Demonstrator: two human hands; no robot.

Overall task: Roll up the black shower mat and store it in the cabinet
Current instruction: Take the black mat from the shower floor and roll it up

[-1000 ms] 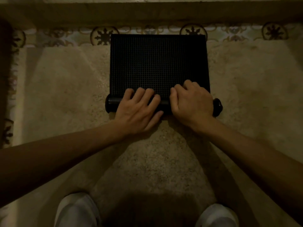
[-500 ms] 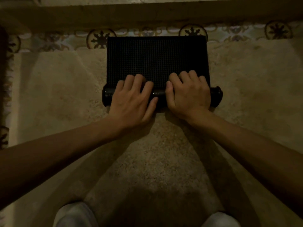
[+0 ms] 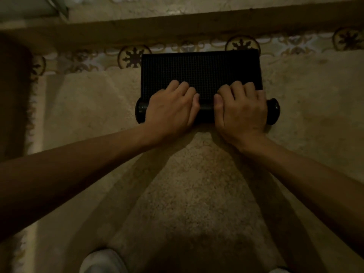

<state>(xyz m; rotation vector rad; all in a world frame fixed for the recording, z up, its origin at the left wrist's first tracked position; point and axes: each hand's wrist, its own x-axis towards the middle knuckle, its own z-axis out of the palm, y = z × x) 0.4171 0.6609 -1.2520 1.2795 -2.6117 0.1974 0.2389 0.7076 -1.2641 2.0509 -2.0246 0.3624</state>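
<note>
The black shower mat [image 3: 201, 71] lies on a beige rug, its near part wound into a thick roll whose ends stick out at left and right. A short flat stretch with a fine grid texture still lies beyond the roll. My left hand [image 3: 171, 107] is curled over the left half of the roll, fingers resting on the flat part. My right hand [image 3: 241, 109] grips the right half the same way. Both thumbs nearly meet in the middle. No cabinet is in view.
The beige rug [image 3: 177, 194] covers the floor under me, with a patterned border [image 3: 134, 58] along its far edge. A dark raised ledge [image 3: 177, 28] runs across the top. My knee in light trousers [image 3: 102, 261] shows at the bottom.
Both hands have pushed the roll away from me toward the rug's border. The roll has grown thicker and the flat stretch of mat has become shorter.
</note>
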